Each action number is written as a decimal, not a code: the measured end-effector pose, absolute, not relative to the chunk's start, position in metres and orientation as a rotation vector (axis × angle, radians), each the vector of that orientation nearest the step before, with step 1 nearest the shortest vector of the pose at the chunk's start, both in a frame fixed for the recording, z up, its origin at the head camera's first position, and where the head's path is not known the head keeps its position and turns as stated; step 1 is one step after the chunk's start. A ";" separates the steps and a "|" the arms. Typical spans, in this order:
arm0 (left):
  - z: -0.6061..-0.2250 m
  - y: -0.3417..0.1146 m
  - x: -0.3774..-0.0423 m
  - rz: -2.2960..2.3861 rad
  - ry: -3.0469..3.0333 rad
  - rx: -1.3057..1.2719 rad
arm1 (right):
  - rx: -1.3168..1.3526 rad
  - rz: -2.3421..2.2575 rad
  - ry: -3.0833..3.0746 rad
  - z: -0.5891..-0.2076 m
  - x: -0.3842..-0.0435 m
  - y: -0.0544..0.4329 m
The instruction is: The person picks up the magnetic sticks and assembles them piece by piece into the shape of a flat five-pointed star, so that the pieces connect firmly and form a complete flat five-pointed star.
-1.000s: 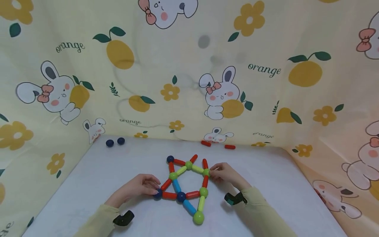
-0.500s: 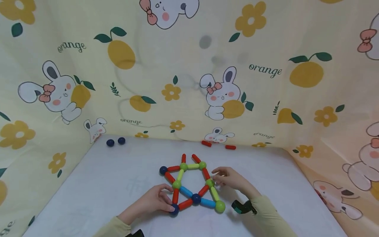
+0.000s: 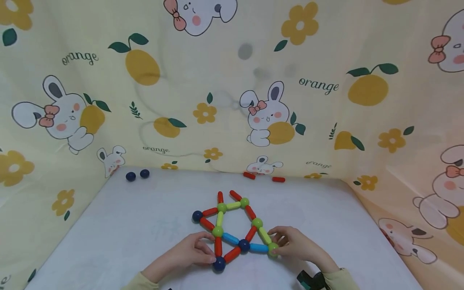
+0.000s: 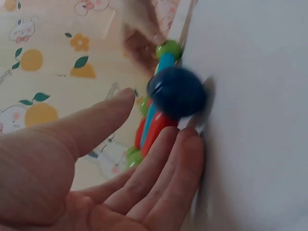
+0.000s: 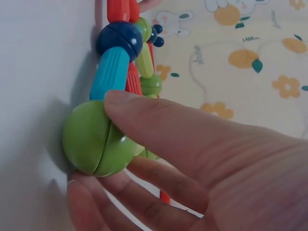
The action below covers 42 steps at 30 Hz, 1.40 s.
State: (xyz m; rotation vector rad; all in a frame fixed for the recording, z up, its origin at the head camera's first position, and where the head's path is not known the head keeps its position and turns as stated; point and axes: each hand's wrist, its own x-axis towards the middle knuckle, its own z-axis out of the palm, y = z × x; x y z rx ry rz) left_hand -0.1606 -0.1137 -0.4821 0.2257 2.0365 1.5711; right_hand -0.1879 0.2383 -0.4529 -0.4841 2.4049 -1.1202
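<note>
A flat frame of magnetic rods and balls lies on the table in the head view. My left hand [image 3: 192,251] is at its near left corner, a dark blue ball [image 3: 219,264]. In the left wrist view, fingertips [image 4: 188,139] meet that ball and a red rod [image 4: 161,127], while the thumb stands apart. My right hand [image 3: 299,245] pinches the light green ball [image 5: 94,139] at the near right corner, thumb on top and fingers curled beneath. A blue rod [image 3: 259,247] joins this ball to the middle blue ball [image 3: 244,245]. Two red rods [image 3: 235,195] stick out loosely at the far side.
Two loose dark blue balls [image 3: 131,176] lie at the table's back left. Two loose red rods [image 3: 278,179] lie along the back edge. Patterned cloth [image 3: 217,80] with rabbits and oranges rises behind the white table [image 3: 152,209] and along both sides.
The frame has turned counterclockwise on the table. My left hand has moved nearer and rightward with the blue corner. My right hand has shifted from a far right ball to the near right green one.
</note>
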 end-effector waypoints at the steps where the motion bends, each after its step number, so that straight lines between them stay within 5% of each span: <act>1: -0.482 -0.117 -0.163 1.571 2.054 0.241 | -0.491 -1.130 2.403 -0.453 -0.187 0.238; 10: -0.474 -0.142 -0.203 1.575 2.738 0.146 | -0.495 -1.155 2.387 -0.460 -0.189 0.242; 18: -0.485 -0.147 -0.226 1.495 2.704 0.152 | -0.442 -1.197 2.387 -0.462 -0.197 0.244; 42: -0.478 -0.146 -0.170 1.531 2.117 0.353 | -0.036 -1.352 2.631 -0.474 -0.233 0.254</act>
